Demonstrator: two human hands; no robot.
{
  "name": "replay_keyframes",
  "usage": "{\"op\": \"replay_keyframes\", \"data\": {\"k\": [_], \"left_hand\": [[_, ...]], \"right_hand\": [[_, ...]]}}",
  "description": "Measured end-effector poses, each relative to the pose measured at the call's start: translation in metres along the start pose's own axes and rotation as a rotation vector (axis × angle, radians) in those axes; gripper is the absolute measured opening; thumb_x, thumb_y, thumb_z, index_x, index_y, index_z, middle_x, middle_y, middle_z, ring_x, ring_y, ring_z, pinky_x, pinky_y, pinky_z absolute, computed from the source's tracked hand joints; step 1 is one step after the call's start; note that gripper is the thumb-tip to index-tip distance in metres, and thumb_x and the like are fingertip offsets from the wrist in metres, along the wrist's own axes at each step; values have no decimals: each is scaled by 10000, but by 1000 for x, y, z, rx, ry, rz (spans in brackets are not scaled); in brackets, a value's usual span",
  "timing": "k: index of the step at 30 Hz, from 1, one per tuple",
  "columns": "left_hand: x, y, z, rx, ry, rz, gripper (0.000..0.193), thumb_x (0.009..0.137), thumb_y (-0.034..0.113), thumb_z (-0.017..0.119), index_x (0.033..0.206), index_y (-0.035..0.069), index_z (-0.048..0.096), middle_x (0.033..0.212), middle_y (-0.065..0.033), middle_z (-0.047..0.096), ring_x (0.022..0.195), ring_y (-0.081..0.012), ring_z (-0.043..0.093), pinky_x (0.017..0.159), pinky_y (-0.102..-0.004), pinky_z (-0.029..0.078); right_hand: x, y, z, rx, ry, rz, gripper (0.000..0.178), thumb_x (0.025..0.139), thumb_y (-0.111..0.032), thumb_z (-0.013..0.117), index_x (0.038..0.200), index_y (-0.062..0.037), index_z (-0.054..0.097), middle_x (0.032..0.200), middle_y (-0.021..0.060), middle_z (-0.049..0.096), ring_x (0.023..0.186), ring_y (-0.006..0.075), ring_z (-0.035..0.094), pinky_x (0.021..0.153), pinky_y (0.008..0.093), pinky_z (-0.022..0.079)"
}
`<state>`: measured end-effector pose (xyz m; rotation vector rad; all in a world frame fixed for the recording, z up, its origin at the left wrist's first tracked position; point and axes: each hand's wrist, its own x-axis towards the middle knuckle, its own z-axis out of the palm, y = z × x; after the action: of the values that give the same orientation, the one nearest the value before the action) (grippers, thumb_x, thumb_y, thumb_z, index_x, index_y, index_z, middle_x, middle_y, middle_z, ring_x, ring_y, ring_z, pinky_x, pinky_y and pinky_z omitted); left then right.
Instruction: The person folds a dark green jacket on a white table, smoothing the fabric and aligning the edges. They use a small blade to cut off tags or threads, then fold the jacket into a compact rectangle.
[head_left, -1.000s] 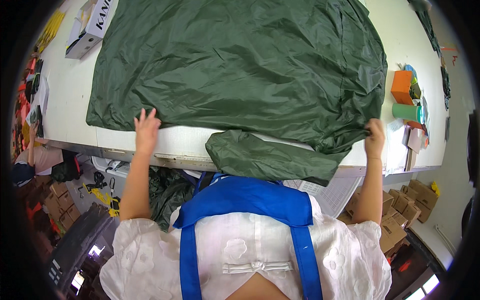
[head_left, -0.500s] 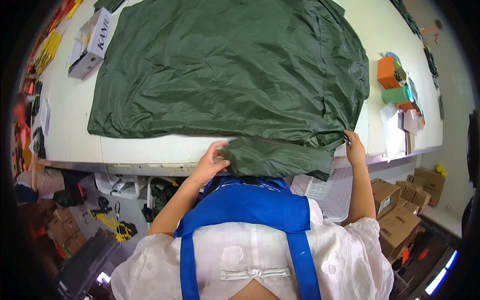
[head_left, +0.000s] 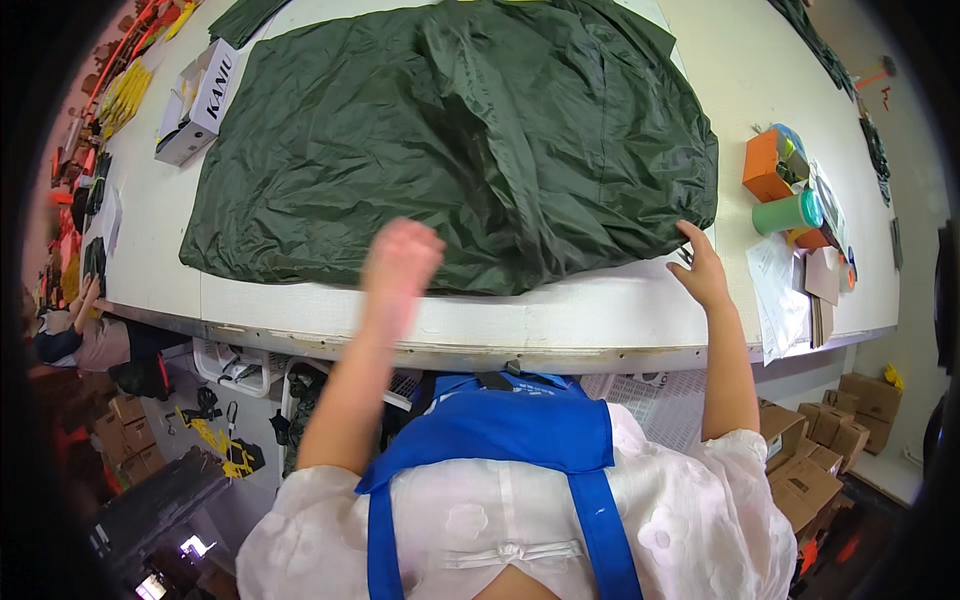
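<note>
A large dark green sheet of thin, shiny, wrinkled fabric (head_left: 330, 160) lies spread over the white table, with a raised fold running down its middle. My left hand (head_left: 403, 258) is over the fabric's near edge, left of that fold. Motion smears its fingers, so their grip is hidden. At the near right corner of the fabric is my right hand (head_left: 703, 270), its forefinger against the edge and its thumb held apart. Small dark pointed metal tips (head_left: 685, 256) show between that thumb and forefinger; the rest of this tool is covered by the hand.
On the table's left stands an open white box (head_left: 198, 105). An orange box (head_left: 770, 165), a green cylinder (head_left: 785, 213) and papers in clear plastic (head_left: 775, 285) are at the right. White baskets (head_left: 235, 365) sit below the table edge (head_left: 300, 342). Cardboard boxes (head_left: 805, 490) stand lower right. Another person (head_left: 85, 335) is at far left.
The fabric flap that hung over the near table edge has gone up onto the table. My left hand has moved forward off it. My right hand has shifted slightly forward.
</note>
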<state>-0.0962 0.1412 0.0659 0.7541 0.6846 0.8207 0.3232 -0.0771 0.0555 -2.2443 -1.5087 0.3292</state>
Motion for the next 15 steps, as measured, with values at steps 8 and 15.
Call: {"op": "replay_keyframes", "data": {"k": [8,15], "left_hand": [[33,-118,120,1018,167,17,482,832,113,613,1252,25,393,956,-160,635,860,-244,631,752,-340,495],[-80,-167,36,523,33,-542,141,882,48,437,965,40,551,813,-88,628,664,-134,586,542,-266,485]], "right_hand": [[31,57,-19,131,-74,37,139,836,-58,607,975,-60,597,952,71,645,769,248,603,706,304,477],[52,95,-28,-330,-285,111,111,809,-86,564,908,-51,598,865,186,643,858,386,607,735,465,480]]}}
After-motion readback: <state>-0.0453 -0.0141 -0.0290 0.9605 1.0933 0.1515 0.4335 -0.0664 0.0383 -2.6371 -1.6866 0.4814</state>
